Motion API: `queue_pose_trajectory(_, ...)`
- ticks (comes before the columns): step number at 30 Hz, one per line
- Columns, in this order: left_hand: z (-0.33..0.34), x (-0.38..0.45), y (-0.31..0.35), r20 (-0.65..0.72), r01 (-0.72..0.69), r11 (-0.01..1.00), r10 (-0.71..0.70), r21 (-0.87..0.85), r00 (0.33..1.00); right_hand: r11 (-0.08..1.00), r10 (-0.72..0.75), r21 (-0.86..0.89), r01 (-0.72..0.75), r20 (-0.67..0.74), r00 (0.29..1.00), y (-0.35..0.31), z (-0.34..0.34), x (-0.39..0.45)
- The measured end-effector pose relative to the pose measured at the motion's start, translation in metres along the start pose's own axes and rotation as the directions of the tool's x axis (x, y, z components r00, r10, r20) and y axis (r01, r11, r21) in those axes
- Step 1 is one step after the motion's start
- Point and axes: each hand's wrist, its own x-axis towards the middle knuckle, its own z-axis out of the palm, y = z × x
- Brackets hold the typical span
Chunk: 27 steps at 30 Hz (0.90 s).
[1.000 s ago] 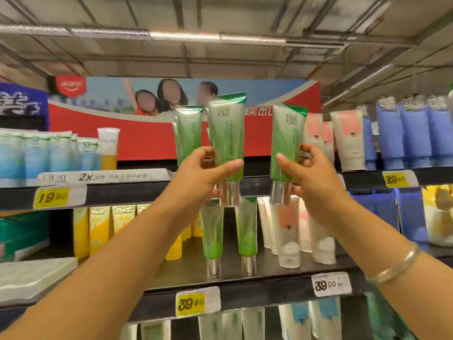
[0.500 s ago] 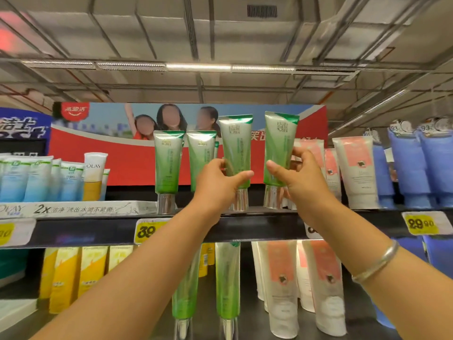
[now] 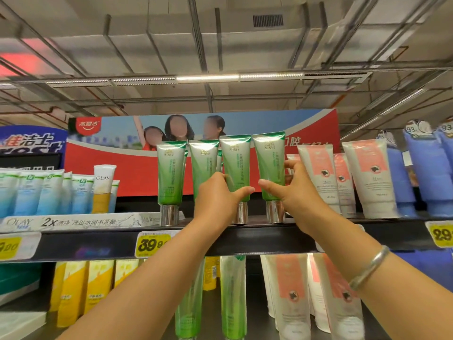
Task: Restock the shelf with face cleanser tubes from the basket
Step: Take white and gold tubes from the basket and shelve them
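Head view: 4 green face cleanser tubes stand cap-down in a row on the upper shelf (image 3: 245, 238), at the middle of the frame. The left hand (image 3: 215, 197) grips the 3rd green tube (image 3: 234, 165), thumb wrapped across its lower front and the other fingers curled round its left side; that tube's silver cap sits on the shelf board. The right hand (image 3: 291, 192) grips the 4th green tube (image 3: 269, 163), thumb across the front near the bottom and fingers curled round its right edge; its cap also touches the shelf. A silver bracelet (image 3: 370, 267) circles the right wrist at lower right. The 1st green tube (image 3: 171, 173) and 2nd green tube (image 3: 203, 165) stand free just left of the held pair, the 2nd partly hidden behind the left hand. Pink-and-white tubes (image 3: 367, 177) stand just right of the right hand, blue tubes (image 3: 429, 173) at the far right edge. Pale blue tubes (image 3: 41, 195) fill the left of the shelf. A yellow price tag (image 3: 150, 244) reading 39 hangs on the shelf edge below the row. More green tubes (image 3: 232, 298) stand on the lower shelf, bottom centre.
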Motion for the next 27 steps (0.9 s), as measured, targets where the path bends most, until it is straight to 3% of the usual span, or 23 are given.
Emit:
queue_pose_trajectory(13, 0.008, -0.004, 0.001, -0.035, -0.009, 0.994, 0.013, 0.113, 0.999, 0.989, 0.093, -0.119, -0.087, 0.044, 0.995, -0.002, -0.007, -0.005)
queue_pose_trajectory(18, 0.011, -0.009, -0.002, -0.041, -0.032, 0.995, 0.036, 0.094, 0.999, 0.970, 0.087, -0.232, -0.071, 0.058, 0.995, -0.005, -0.007, -0.009)
queue_pose_trajectory(27, 0.013, -0.011, -0.003, -0.071, -0.056, 0.996, 0.061, 0.072, 0.996, 0.957, 0.129, -0.265, -0.116, 0.029, 0.991, -0.007, -0.005, -0.012)
